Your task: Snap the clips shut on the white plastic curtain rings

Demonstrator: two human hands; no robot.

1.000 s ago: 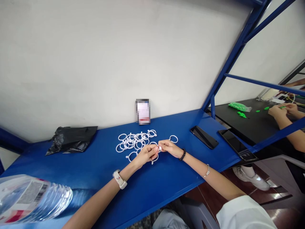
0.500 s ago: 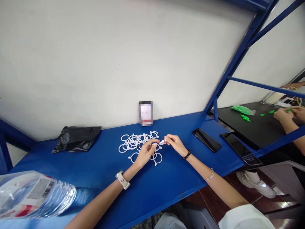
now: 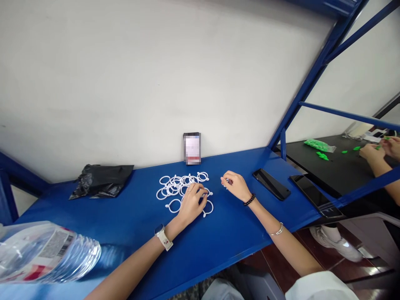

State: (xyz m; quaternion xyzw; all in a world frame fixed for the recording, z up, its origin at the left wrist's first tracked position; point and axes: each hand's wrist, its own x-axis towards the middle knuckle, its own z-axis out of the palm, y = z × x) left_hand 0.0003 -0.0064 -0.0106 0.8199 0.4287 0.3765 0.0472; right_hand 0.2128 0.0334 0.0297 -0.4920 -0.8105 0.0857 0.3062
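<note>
On the blue table [image 3: 131, 233] lies a loose, overlapping cluster of thin white plastic rings [image 3: 174, 211], each with a small tab or knob on its rim. My left hand [image 3: 191, 205] is over the right part of this cluster, its thumb apart from bent fingers, and it hides some rings beneath. Whether a ring is touched by its fingertips is not clear. Right of the cluster, my right hand [image 3: 236, 185] is raised with its fingers curled together. Something small and pale shows between those fingers, too little of it to name.
A phone with a blurred screen [image 3: 192, 149] leans against the wall. Black plastic bag [image 3: 103, 181] at left, large clear bottle [image 3: 50, 254] in front of it. Two dark phones [image 3: 271, 183] lie at right. Beyond the blue frame, another person's hands [image 3: 373, 153] handle green pieces.
My hands have moved apart. The left went back onto the rings; the right drew slightly right, and the white piece between them is now mostly hidden in my right fingers.
</note>
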